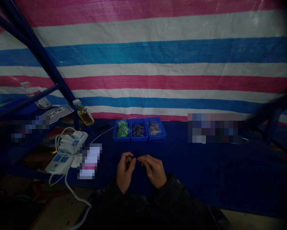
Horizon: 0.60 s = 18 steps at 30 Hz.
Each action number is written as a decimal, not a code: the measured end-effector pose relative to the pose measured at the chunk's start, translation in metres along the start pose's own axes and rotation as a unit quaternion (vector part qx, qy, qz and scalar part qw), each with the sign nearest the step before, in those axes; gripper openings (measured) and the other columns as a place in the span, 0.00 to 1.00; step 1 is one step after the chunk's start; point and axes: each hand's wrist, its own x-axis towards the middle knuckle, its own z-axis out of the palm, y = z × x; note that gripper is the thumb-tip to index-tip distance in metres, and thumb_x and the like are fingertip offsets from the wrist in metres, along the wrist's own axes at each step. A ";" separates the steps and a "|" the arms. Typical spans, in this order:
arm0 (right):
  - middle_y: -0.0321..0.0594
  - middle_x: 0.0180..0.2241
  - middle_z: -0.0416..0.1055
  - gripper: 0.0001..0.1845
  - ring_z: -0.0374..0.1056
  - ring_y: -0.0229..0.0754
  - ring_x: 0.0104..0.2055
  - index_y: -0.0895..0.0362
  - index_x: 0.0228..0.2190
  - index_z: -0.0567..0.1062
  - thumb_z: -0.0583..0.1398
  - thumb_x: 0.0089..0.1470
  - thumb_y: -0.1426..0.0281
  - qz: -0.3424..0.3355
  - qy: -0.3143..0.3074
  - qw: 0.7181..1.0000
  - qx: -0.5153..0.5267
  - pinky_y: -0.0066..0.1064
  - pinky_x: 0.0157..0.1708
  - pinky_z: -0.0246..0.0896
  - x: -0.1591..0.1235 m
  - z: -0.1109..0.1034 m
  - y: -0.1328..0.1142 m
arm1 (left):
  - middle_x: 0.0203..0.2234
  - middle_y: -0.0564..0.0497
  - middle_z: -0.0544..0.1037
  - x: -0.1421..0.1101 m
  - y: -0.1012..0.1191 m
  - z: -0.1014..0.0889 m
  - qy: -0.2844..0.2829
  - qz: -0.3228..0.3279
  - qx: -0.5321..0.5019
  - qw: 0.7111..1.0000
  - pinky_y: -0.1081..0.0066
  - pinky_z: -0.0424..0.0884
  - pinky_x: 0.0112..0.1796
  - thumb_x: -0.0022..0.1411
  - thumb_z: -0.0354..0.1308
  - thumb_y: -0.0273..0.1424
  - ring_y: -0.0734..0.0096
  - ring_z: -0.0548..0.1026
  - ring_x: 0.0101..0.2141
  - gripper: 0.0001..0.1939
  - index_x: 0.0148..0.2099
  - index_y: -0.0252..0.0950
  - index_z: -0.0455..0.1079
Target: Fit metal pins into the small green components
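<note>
My left hand [125, 172] and my right hand [155, 170] meet above the dark blue table, fingertips nearly touching. Each has its thumb and fingers closed in a pinch. A tiny thin thing seems to sit between the fingertips, too small and dim to name. Just beyond my hands stand three small blue trays in a row. Green packets fill the left tray [121, 139], small dark and silvery pin-like parts lie in the middle tray [139, 139], and the right tray [157, 137] has pale, clear-looking pieces.
Left of my hands lie white power strips [59, 162] with plugs and cables, and a blurred-out phone-like shape [90, 161]. A bottle of yellowish liquid [86, 117] stands by a blue metal frame [47, 68]. Striped sheeting [143, 52] hangs behind the table [205, 179].
</note>
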 end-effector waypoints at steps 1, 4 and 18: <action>0.38 0.37 0.79 0.14 0.75 0.39 0.33 0.52 0.43 0.78 0.54 0.66 0.75 0.006 0.000 1.000 0.003 0.29 0.38 0.70 0.000 0.000 0.000 | 0.22 0.59 0.68 0.000 0.001 0.000 -0.010 -0.002 -0.014 1.000 0.74 0.64 0.30 0.68 0.59 0.37 0.74 0.67 0.24 0.11 0.48 0.39 0.65; 0.38 0.38 0.80 0.09 0.77 0.40 0.37 0.53 0.42 0.77 0.56 0.65 0.74 0.024 0.001 1.000 0.014 0.29 0.41 0.70 0.000 0.002 0.001 | 0.25 0.57 0.71 -0.002 0.003 0.001 -0.036 -0.002 -0.056 0.998 0.72 0.66 0.31 0.67 0.58 0.38 0.72 0.69 0.26 0.12 0.49 0.38 0.65; 0.38 0.32 0.78 0.09 0.74 0.42 0.35 0.52 0.35 0.77 0.57 0.67 0.70 0.025 -0.039 0.999 -0.020 0.32 0.39 0.67 0.004 0.002 -0.001 | 0.23 0.57 0.71 -0.001 0.000 0.000 -0.055 0.002 -0.036 0.998 0.72 0.67 0.32 0.68 0.58 0.38 0.72 0.71 0.27 0.11 0.48 0.38 0.67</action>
